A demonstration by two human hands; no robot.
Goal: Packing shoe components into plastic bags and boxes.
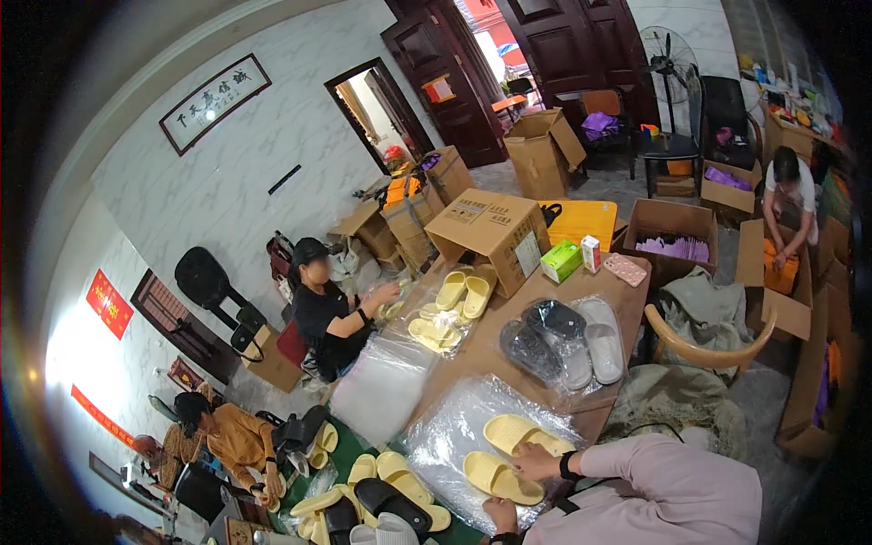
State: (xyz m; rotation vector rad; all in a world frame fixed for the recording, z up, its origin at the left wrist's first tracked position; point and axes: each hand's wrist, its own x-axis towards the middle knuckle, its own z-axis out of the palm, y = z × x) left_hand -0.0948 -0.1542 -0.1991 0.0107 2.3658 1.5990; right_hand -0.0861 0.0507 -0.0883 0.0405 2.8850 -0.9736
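A pair of pale yellow slippers, the far slipper (513, 432) and the near slipper (489, 474), lies on a stack of clear plastic bags (454, 420) at the table's near side. My right hand (540, 461), with a black wristband, reaches in from the right. Its bent fingers grip the near slipper where the two slippers meet. Close to the near slipper's lower edge, my left hand (501, 514) rests at the border of the bags with its fingers curled. What it pinches, if anything, is too small to make out.
Loose yellow and black slippers (391, 501) pile up at the left. Bagged slippers (556, 336), a cardboard box (490, 232), a green tissue pack (561, 262) and a phone (625, 269) are farther up the table. A person in black (325, 304) handles slippers across the table; others work nearby.
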